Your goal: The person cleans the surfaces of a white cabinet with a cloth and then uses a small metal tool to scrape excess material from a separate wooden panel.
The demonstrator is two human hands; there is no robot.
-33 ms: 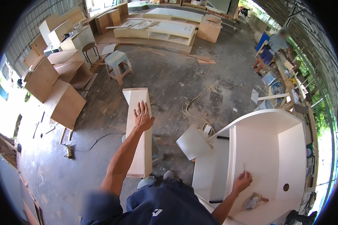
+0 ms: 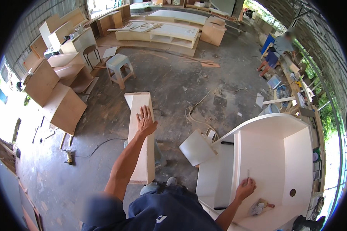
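Observation:
My left hand (image 2: 146,122) lies with spread fingers on the top of a long, pale wooden box-like piece (image 2: 140,169) in front of me. It holds nothing. My right hand (image 2: 246,188) is closed on a thin, stick-like thing (image 2: 248,173), too blurred for its kind to show. That hand is over the inside of a large white cabinet (image 2: 260,150) with a curved edge, at my right. Below the hand, a brush with a reddish handle (image 2: 271,205) lies in the cabinet beside a crumpled whitish thing (image 2: 256,210).
A grey-white panel (image 2: 198,148) leans beside the cabinet, near a cable (image 2: 192,115). A corded power tool (image 2: 69,158) stands on the floor at left. Beyond are a stool (image 2: 119,65), wooden boxes (image 2: 65,109) and long white cabinets (image 2: 158,36). Another person (image 2: 281,48) works at far right.
My right hand has shifted slightly left over the cabinet with the thin thing. My left hand stays on the wooden piece. The whole view has shifted a little.

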